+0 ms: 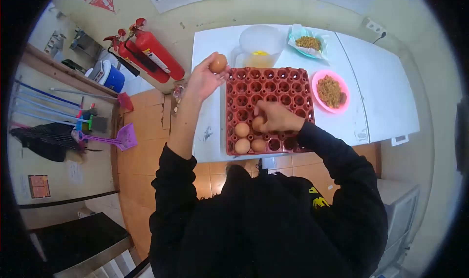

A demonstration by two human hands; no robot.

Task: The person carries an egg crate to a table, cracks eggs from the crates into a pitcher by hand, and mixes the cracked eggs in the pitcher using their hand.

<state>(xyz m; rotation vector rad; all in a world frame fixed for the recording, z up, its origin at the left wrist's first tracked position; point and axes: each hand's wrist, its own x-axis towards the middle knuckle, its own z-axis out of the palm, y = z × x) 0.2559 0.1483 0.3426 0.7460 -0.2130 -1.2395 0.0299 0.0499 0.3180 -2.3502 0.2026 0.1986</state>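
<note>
My left hand [206, 78] is raised beside the far left corner of the tray, its fingers closed round a brown egg [218, 63]. Lower down, my right hand [277, 117] reaches over the red plastic egg tray [270, 87]. Its fingers grip another egg [258, 123], partly covered by them, at one of the tray's cups. Next to that one, more eggs [242, 145] sit in the near left cups. Behind the tray stands a translucent plastic jug [262, 41] with something yellow in the bottom.
On the white table [381, 92], a pink bowl [346, 85] of brown crumbly food is right of the tray; a lined green bowl [297, 31] holds similar food. Red fire extinguishers [155, 53] stand left of the table. A purple dustpan [126, 137] hangs among brooms.
</note>
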